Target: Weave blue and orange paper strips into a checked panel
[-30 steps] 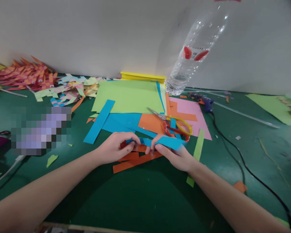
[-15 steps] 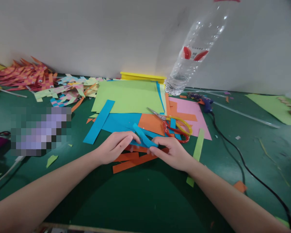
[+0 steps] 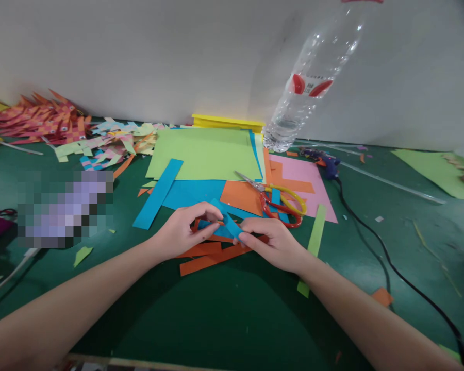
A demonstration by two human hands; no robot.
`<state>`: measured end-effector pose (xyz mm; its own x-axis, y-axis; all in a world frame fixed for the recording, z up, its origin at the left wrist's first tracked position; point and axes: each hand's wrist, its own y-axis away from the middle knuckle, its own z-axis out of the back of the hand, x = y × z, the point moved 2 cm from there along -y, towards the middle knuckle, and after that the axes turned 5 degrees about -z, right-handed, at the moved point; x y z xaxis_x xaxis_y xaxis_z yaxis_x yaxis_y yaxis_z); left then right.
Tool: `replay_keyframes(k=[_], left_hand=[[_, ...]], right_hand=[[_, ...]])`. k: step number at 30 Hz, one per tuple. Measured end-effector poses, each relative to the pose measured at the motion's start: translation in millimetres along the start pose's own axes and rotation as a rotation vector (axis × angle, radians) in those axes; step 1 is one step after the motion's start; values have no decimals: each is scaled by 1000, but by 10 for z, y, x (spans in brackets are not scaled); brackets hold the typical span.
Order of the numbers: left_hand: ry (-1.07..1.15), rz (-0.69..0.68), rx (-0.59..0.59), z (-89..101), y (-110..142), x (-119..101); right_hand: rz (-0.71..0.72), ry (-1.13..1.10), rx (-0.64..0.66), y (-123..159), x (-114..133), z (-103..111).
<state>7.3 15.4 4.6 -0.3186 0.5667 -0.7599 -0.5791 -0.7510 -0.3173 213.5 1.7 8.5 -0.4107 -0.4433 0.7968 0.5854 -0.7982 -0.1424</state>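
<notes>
Near-left of the scissors (image 3: 260,186), a blue strip (image 3: 232,226) slanted nearward into the right hand's (image 3: 276,243) pinch; whether the left hand (image 3: 180,232) gripped it was unclear.

Lettering shows on the tall clear ribbed plastic bottle (image 3: 327,54), which appears tilted in the view, near the grey-white wall. Around its middle runs a white paper-like label (image 3: 310,87) with two bold red leaf-shaped marks (image 3: 320,88), one at each side. Between them sits a small stacked block of dark characters, seemingly in more than one line, and above it a thin row of tiny dark print follows the label's upper edge. All of this print is too small and blurred to read, so no word, brand or number can be told.
</notes>
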Motion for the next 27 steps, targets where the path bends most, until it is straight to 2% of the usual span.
replay_keyframes(k=[3,13,27], left_hand=[[-24,20,-21,13,2,2],[16,65,-41,21,-13,4],[125,110,-43,7,2,66]], right_hand=[[2,-19,-5,2,8,4],[174,-90,21,-10,53,-15],[144,-94,3,-4,71,30]])
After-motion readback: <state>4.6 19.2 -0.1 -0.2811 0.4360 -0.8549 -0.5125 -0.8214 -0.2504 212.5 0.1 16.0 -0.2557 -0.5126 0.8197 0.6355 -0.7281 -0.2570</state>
